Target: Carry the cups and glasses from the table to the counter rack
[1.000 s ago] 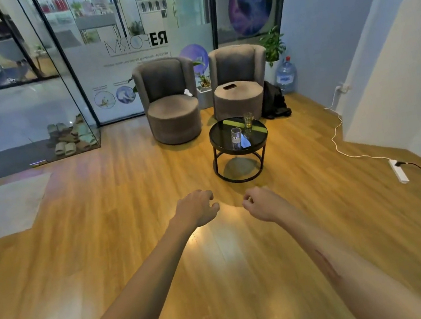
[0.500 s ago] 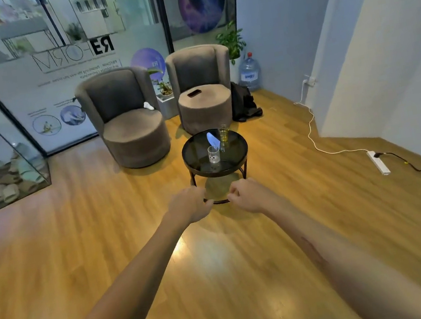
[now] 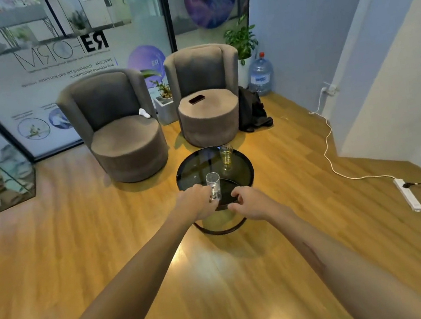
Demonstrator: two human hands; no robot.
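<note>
Two drinking vessels stand on the round black glass side table (image 3: 246, 178): a clear empty glass (image 3: 213, 186) near its front edge and, further back toward the chairs, a glass of yellowish drink (image 3: 226, 154). Neither has left the table, and no counter or rack is anywhere in sight, so I judge the carrying has not yet begun; both glasses remain to be picked up and taken across. The person's left hand (image 3: 195, 202) reaches to the clear glass, its loosely curled fingers right at the glass's base on the left side, though whether they actually touch or grip it I cannot tell from here. The right hand (image 3: 248, 203) hovers over the table's front rim just to the right of that glass, fingers bent inward, holding nothing. Beyond the table stand two grey round armchairs (image 3: 120, 127), the right-hand one with a dark phone (image 3: 196, 99) on its seat, and a white power strip (image 3: 408, 194) lies on the wooden floor to the right.
</note>
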